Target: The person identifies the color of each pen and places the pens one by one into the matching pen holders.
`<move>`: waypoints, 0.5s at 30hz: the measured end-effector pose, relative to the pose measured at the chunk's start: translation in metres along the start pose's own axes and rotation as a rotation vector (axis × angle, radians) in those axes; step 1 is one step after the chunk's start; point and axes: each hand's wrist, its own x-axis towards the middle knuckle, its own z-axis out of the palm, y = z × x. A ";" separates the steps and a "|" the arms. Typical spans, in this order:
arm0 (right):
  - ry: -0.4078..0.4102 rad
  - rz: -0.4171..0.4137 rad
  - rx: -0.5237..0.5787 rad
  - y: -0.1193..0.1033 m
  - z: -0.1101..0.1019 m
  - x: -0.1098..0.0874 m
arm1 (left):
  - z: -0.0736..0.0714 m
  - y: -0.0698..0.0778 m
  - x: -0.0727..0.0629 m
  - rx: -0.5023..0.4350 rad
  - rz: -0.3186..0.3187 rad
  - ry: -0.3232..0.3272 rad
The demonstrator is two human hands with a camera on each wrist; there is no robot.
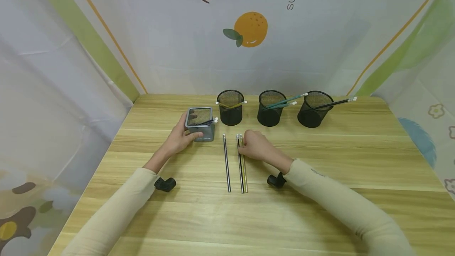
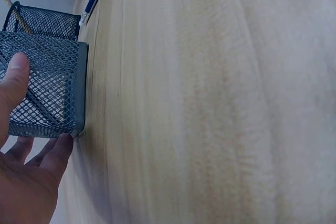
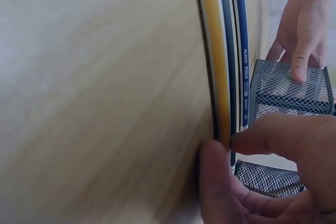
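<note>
My left hand [image 1: 179, 139] grips a grey square mesh pencil holder [image 1: 204, 132], thumb on the near side and fingers around the far side. Dark pencils with white erasers lean in it. In the right wrist view, my right hand [image 3: 283, 166] pinches a yellow-and-black striped pencil [image 3: 214, 40] near its eraser end, between thumb and index finger. This pencil lies on the table along a black striped pencil [image 1: 240, 169], the two nearly touching. A blue striped pencil [image 1: 226, 165] lies a little to their left, apart from both.
Three round black mesh holders stand along the back: the left one [image 1: 231, 117] with yellow pencils, the middle one [image 1: 269, 117] with green pencils, the right one [image 1: 309, 117], tilted in view, with black pencils. A patterned curtain [image 1: 170, 42] hangs behind the wooden table [image 1: 199, 224].
</note>
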 end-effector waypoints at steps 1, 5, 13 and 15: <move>-0.006 0.006 -0.002 -0.001 0.000 0.001 | 0.000 0.000 0.000 -0.002 0.001 0.001; -0.018 0.041 -0.018 -0.004 -0.001 0.003 | 0.000 0.000 -0.001 0.002 0.003 0.003; -0.031 0.058 -0.059 -0.009 -0.002 0.007 | 0.000 -0.002 -0.001 -0.007 0.007 0.001; -0.033 0.067 -0.071 -0.009 -0.003 0.007 | 0.000 -0.001 -0.001 -0.006 0.004 -0.001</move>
